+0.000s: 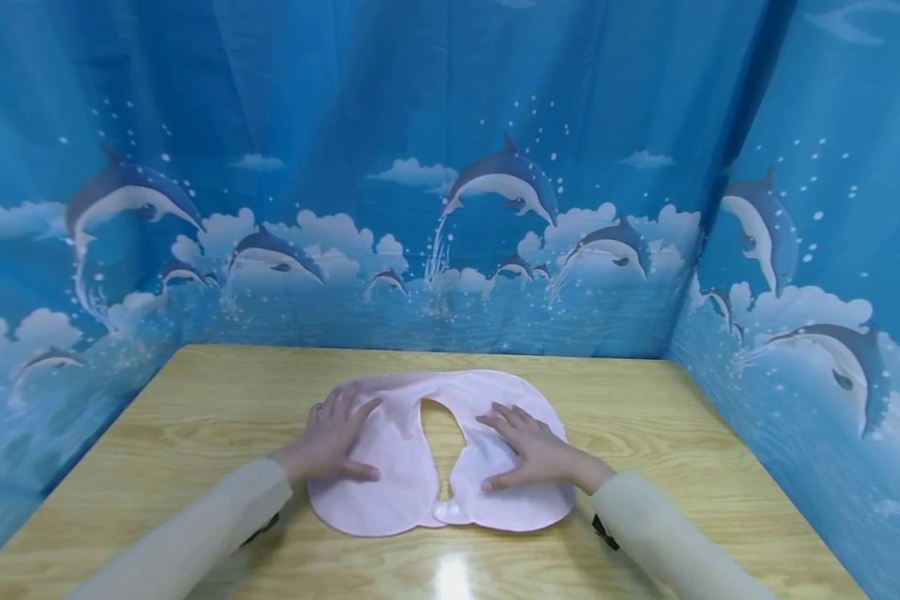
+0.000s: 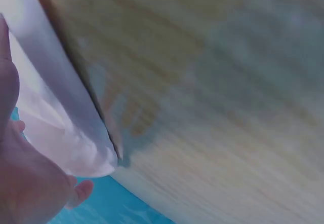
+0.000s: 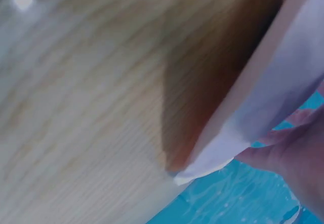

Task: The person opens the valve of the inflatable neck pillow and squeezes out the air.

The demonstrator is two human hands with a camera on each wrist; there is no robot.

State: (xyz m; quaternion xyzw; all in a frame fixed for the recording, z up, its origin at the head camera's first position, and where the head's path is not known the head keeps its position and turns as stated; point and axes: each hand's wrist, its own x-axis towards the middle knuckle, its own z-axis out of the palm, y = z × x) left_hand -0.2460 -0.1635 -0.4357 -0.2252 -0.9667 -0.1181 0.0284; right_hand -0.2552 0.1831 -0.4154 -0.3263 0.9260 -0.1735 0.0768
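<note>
A pale pink cloth bib (image 1: pixel 378 510) lies spread on the wooden table, with a long neck opening in its middle. Its two ends meet at the front, where a whitish fastener (image 1: pixel 447 510) shows. My left hand (image 1: pixel 333 439) rests on the left lobe with fingers spread. On the right lobe lies my right hand (image 1: pixel 534 450), its fingers also spread and relaxed. In the left wrist view the bib's edge (image 2: pixel 61 89) stands beside the palm (image 2: pixel 30 183). The right wrist view shows the cloth (image 3: pixel 263 95) next to part of the right hand (image 3: pixel 298 153).
The light wood table (image 1: pixel 217 408) extends around the bib. Blue curtains (image 1: pixel 307 100) printed with dolphins, clouds and water hang behind the table and along both sides. A bright reflection (image 1: pixel 452 575) shows near the table's front.
</note>
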